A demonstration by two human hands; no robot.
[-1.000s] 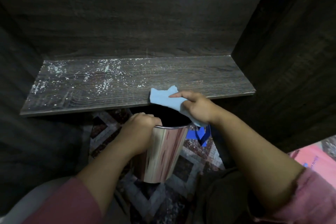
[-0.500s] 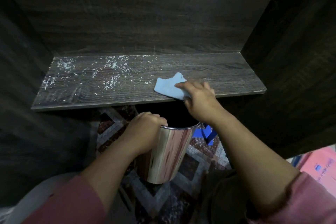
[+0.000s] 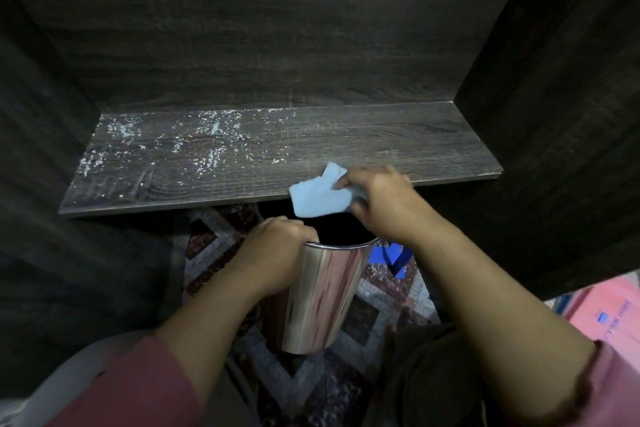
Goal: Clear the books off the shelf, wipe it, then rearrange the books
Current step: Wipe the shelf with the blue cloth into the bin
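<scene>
Pinching the cloth [image 3: 317,196] at the shelf [image 3: 415,149] edge, right hand [image 3: 384,204] has crumbs [image 3: 207,156] leftward; left hand [image 3: 273,253] grips the bin [image 3: 322,295] beneath.

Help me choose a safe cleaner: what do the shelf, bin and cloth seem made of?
Shelf: dark board with printed-looking wood grain, matte, likely laminate; thin flat front edge.
Bin: polished metal, probably steel; streaky mirror reflections on its wall.
Cloth: soft light-blue fabric, maybe microfibre; it bends limply over the shelf edge.
</scene>
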